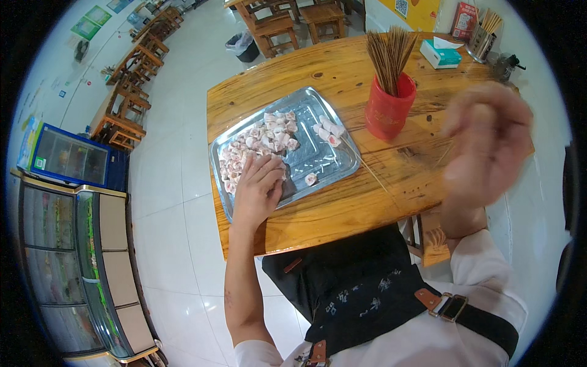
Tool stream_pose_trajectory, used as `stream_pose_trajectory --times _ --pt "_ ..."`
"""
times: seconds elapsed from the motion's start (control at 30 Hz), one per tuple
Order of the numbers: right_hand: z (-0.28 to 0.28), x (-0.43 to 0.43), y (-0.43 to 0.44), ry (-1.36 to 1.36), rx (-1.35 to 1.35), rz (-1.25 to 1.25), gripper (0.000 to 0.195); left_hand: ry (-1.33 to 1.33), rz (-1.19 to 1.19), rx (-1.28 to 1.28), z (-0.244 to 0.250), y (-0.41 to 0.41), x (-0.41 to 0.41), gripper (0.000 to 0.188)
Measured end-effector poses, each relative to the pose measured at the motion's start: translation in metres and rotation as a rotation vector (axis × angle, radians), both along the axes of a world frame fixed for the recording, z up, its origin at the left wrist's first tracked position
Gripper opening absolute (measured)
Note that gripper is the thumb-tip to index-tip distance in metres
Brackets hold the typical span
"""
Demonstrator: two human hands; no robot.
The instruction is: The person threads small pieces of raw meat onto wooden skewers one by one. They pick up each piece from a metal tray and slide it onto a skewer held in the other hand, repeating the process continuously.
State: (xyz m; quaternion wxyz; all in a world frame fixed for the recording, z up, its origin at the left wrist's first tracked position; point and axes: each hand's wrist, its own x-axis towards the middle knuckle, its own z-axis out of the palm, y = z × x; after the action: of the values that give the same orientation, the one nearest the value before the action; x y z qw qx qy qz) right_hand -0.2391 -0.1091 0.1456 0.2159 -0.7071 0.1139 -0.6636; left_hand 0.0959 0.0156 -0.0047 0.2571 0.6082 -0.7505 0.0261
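Note:
A rectangular metal tray point(316, 158) lies on the wooden table, holding a heap of pale pink raw meat pieces point(275, 130) on its left side. My left hand point(262, 181) rests on the near part of this heap, fingers curled downward; whatever is under the fingertips is hidden. One loose piece point(311, 179) sits apart near the tray's front edge. Threaded meat pieces point(329, 130) lie at the right rim, their thin skewers point(373, 174) sticking out over the table. My right hand point(488, 142), strongly blurred, is raised above the table's right side. A faint thin line beside it may be a skewer.
A red plastic container point(390, 112) full of bamboo skewers point(390, 59) stands right of the tray. Behind it are a tissue box point(440, 54), a metal chopstick holder point(481, 46) and a glass condiment jar point(504, 69). A lined waste bin point(245, 48) and wooden stools point(322, 18) stand beyond the table point(293, 234).

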Motion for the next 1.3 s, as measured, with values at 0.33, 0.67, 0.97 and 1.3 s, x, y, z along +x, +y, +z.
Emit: stream_pose_trajectory --times 0.33,0.67,0.97,1.3 --pt "-0.09 0.091 0.053 0.168 1.001 0.74 0.015 -0.069 0.182 -0.072 0.021 -0.002 -0.06 0.029" --pt "-0.166 0.078 0.083 0.154 1.176 0.541 0.012 0.197 0.116 0.238 0.015 -0.01 -0.072 0.01" --pt "-0.178 0.082 0.087 0.277 1.061 0.391 0.012 1.246 0.373 0.277 0.003 -0.009 -0.057 0.01" --pt "-0.17 0.084 0.087 0.376 0.953 0.353 0.013 1.891 0.346 0.39 0.006 -0.003 -0.05 0.022"
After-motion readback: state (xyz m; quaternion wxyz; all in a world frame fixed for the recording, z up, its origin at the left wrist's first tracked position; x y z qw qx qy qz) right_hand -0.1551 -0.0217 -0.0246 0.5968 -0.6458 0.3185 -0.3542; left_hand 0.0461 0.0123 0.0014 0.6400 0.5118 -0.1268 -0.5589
